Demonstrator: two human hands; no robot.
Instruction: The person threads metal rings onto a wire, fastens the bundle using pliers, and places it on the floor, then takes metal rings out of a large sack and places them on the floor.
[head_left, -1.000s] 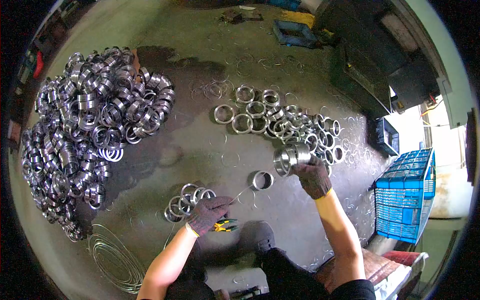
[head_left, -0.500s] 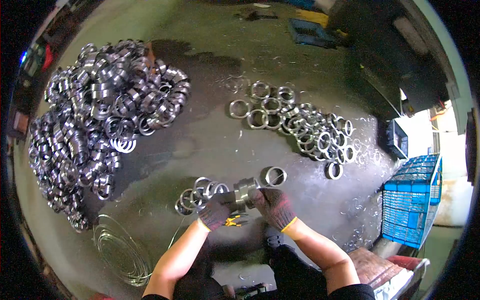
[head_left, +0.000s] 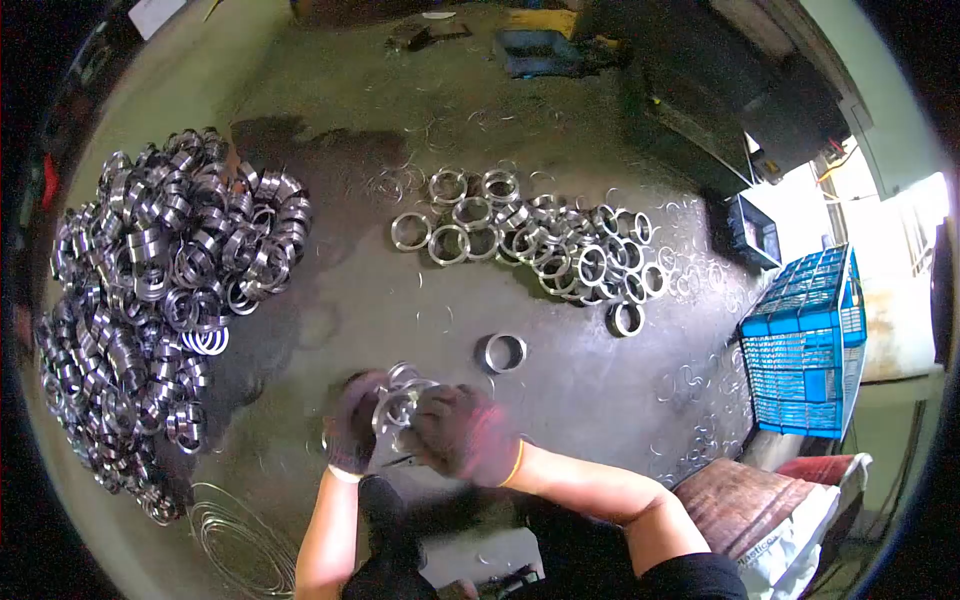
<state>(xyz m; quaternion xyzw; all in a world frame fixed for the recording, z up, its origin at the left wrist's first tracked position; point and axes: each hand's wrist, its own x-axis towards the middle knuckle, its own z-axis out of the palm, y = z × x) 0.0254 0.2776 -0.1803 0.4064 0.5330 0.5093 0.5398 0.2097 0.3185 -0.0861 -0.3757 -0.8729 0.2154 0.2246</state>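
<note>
My left hand, in a dark knitted glove, is closed at the left side of a shiny metal ring. My right hand, in a dark and reddish glove with a yellow cuff edge, is closed at the ring's right side. Its fingers cover part of the ring. More rings lie just behind, partly hidden by the gloves. Below the hands a thin dark pointed thing shows, too small to name. A single ring lies on the floor ahead of my right hand.
A large heap of metal rings lies at left, and a smaller group of rings ahead. Coiled wire is at lower left. A blue crate, a sack and metal shavings are at right.
The short stack of rings between my hands has come apart from view, and one ring faces me there. Both hands shifted left. A yellow-handled tool by my left hand is out of sight.
</note>
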